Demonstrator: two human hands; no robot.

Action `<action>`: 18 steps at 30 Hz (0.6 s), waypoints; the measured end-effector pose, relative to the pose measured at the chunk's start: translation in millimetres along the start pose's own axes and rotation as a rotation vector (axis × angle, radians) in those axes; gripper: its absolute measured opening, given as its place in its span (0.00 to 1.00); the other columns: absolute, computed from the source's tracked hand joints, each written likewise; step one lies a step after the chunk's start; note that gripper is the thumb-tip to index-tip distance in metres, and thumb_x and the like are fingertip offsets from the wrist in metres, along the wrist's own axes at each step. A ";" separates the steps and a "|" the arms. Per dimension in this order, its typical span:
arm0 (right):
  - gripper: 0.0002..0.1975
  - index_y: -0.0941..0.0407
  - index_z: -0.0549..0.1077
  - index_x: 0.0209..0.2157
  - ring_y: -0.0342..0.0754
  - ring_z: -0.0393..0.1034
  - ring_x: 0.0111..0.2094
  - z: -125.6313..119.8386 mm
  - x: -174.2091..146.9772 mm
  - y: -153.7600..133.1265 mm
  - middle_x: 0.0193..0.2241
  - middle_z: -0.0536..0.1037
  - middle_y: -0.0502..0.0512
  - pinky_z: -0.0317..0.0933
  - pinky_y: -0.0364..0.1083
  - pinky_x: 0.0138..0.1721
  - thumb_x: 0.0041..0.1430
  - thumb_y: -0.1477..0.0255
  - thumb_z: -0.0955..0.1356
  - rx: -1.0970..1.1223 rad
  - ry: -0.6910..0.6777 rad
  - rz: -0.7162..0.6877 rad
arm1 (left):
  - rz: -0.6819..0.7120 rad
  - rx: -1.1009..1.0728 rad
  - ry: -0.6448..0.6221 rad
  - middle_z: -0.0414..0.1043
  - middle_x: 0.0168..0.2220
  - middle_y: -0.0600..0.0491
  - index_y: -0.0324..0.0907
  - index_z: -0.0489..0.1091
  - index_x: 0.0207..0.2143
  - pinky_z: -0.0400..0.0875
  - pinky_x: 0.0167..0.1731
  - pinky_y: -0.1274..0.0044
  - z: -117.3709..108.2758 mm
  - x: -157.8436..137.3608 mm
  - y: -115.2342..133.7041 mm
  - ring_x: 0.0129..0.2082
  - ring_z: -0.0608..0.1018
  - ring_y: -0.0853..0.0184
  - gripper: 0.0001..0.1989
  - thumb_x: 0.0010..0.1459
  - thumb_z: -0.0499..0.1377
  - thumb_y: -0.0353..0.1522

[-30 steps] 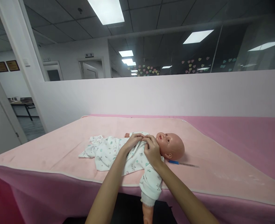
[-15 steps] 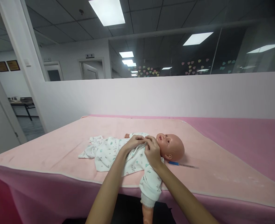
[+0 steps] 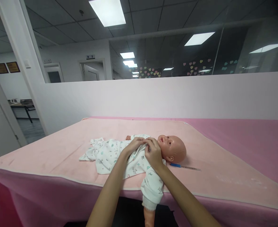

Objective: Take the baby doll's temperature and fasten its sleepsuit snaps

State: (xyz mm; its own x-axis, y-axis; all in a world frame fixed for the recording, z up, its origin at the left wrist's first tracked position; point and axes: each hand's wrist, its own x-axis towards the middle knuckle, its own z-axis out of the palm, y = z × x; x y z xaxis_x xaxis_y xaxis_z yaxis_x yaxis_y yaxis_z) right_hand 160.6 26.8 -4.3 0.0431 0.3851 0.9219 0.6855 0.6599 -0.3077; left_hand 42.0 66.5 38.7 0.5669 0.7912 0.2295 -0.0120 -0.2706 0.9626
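Doll (image 3: 175, 148) on its back on the peach blanket (image 3: 58, 145), head to the right. Printed garment (image 3: 107, 157) already on; near sleeve (image 3: 151, 186) drawn over the arm, which hangs past the blanket's edge. Left hand (image 3: 136, 144) and right hand (image 3: 154, 154) meet at the upper chest, fingertips together. Cannot tell whether they pinch cloth. Wearing looks mostly complete; any fastening left at the neck is hidden. Blue-ended stick (image 3: 176, 165) lies beside the head, untouched.
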 end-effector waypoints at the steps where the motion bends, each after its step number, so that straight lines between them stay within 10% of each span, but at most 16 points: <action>1: 0.18 0.56 0.69 0.37 0.49 0.64 0.39 -0.2 0.1 -0.3 0.36 0.70 0.56 0.62 0.50 0.40 0.47 0.84 0.57 0.002 -0.001 0.002 | -0.001 -0.005 0.001 0.67 0.25 0.55 0.36 0.69 0.26 0.59 0.31 0.78 0.1 -0.1 0.3 0.29 0.67 0.71 0.07 0.46 0.56 0.32; 18: 0.16 0.55 0.69 0.39 0.49 0.64 0.40 0.3 1.0 0.9 0.36 0.70 0.57 0.62 0.51 0.41 0.53 0.81 0.56 0.021 0.003 0.052 | 0.013 -0.078 -0.100 0.66 0.26 0.55 0.37 0.68 0.27 0.60 0.33 0.78 1.2 -2.6 7.2 0.29 0.66 0.71 0.06 0.44 0.57 0.29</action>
State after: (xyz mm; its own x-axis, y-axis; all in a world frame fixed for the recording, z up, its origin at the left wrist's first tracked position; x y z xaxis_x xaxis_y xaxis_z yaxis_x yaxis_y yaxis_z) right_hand 161.0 27.9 -3.8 0.0802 0.4169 0.9054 0.6665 0.6530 -0.3597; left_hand 41.4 61.8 44.8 0.6454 0.7283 0.2302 -0.0816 -0.2338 0.9688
